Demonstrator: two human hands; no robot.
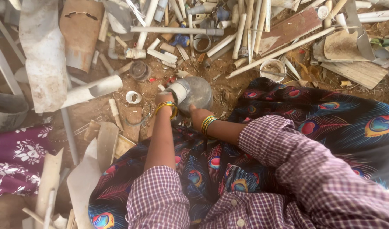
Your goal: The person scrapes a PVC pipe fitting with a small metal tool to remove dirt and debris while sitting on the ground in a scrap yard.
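Above the peacock skirt (330, 123), grey fitting (193, 93) on the dirt, left hand (165, 100) clutching its white end, right hand (195, 113) beneath it, fingers hidden, grip unclear, white ring (133, 97) left of fitting

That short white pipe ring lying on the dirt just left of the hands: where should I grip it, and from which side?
Take the white ring by its wall, probably from straight above: it lies flat with its open end up, so one finger can go inside and the thumb outside. The dirt close around it looks bare, and the left hand is the nearer one.
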